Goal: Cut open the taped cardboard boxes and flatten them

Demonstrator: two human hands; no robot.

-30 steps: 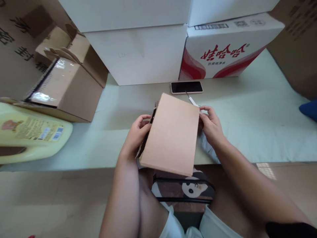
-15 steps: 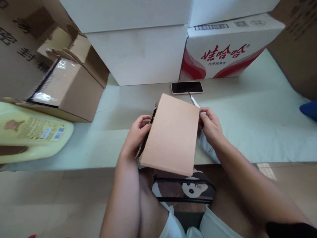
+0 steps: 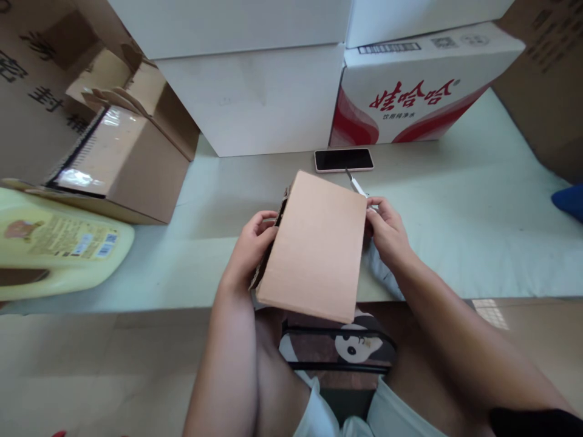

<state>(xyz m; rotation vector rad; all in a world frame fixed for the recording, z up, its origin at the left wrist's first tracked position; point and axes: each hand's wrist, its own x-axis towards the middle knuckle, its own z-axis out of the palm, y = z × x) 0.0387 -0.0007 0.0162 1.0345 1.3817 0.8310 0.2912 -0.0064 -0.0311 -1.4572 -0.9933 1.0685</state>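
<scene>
A small brown cardboard box (image 3: 316, 249) is held tilted between my hands near the table's front edge. My left hand (image 3: 250, 246) grips its left side, where a dark gap and rough cardboard edges show; some fingertips are hidden there. On the far right side, my right hand (image 3: 387, 227) pinches the box's edge with thumb and fingers. Just beyond that hand lies a white-handled utility knife (image 3: 357, 186), its dark tip over the phone's edge. The phone (image 3: 344, 159) rests face up with a black screen. Some greyish crumpled material (image 3: 383, 274) sits under my right wrist.
White cartons (image 3: 264, 103) stand along the back, one with red lettering (image 3: 410, 100). To the left are brown cardboard boxes (image 3: 148, 164) and a yellow jug (image 3: 91, 249) on the pale green tabletop (image 3: 483, 230). Something blue (image 3: 569, 203) is at the right edge.
Almost nothing differs. My hands keep the same hold on the box, and the view has shifted very slightly.
</scene>
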